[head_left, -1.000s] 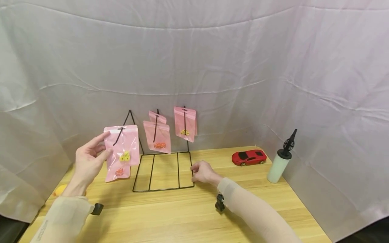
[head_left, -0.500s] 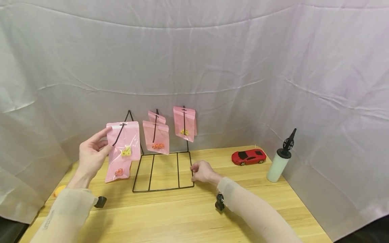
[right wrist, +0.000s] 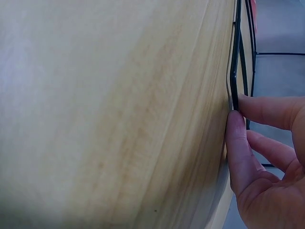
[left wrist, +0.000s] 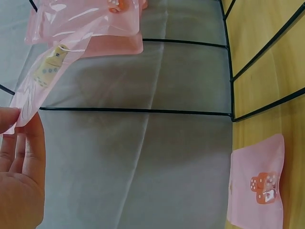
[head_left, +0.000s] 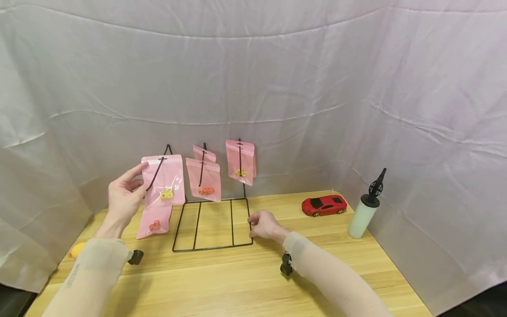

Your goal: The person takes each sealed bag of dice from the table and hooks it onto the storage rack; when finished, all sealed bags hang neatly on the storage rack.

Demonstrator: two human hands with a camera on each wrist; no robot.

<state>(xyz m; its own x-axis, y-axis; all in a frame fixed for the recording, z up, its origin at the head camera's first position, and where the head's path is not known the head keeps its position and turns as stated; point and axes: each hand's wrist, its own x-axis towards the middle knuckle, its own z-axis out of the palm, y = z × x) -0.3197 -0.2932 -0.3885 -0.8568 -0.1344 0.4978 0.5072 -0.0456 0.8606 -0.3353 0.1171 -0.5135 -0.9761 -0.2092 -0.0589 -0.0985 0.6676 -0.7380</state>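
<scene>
My left hand pinches the left edge of a pink zip bag with yellow dice inside. The bag's top hole is on the left prong of a black wire display rack. With thumb and fingers, my right hand grips the right bar of the rack's base, seen closely as a black wire in the right wrist view. Below the held bag is another pink bag with red dice, low by the tabletop. A pink bag with red dice hangs on the middle prong, before another.
Pink bags also hang on the right prong. To the right are a red toy car and a pale green hand pump with a black nozzle. A yellow object is partly behind my left forearm. Grey curtains surround the wooden table.
My left hand has moved right and slightly up, and the yellow-dice bag has slid farther back along the left prong. My right hand has stayed on the rack.
</scene>
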